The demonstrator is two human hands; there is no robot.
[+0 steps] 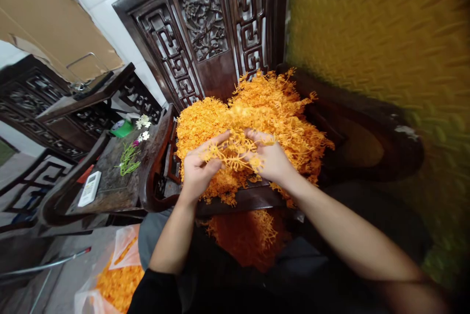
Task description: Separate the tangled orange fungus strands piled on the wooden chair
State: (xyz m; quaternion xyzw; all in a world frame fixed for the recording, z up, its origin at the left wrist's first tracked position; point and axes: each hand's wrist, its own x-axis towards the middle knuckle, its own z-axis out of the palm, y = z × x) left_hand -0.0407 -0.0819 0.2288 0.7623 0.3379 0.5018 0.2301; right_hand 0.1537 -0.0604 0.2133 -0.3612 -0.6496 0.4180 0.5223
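Observation:
A large heap of orange, branching plastic-like pieces point(279, 103) fills the seat of a carved dark wooden chair point(216, 76). In front of the heap, an orange branched piece point(235, 150) is stretched between both hands. My left hand point(200, 164) pinches its left end with thumb and fingers. On its other side, my right hand point(270, 155) has its fingers closed round the right end. Whether it is one piece or a few tangled together, I cannot tell.
A side table point(113, 172) at the left holds a white remote control point(90, 189), green stems point(128, 159), white flowers point(143, 122) and a green container point(122, 128). On the floor lies a plastic bag point(97, 301) of orange pieces. A yellow patterned surface point(370, 39) stands at the right.

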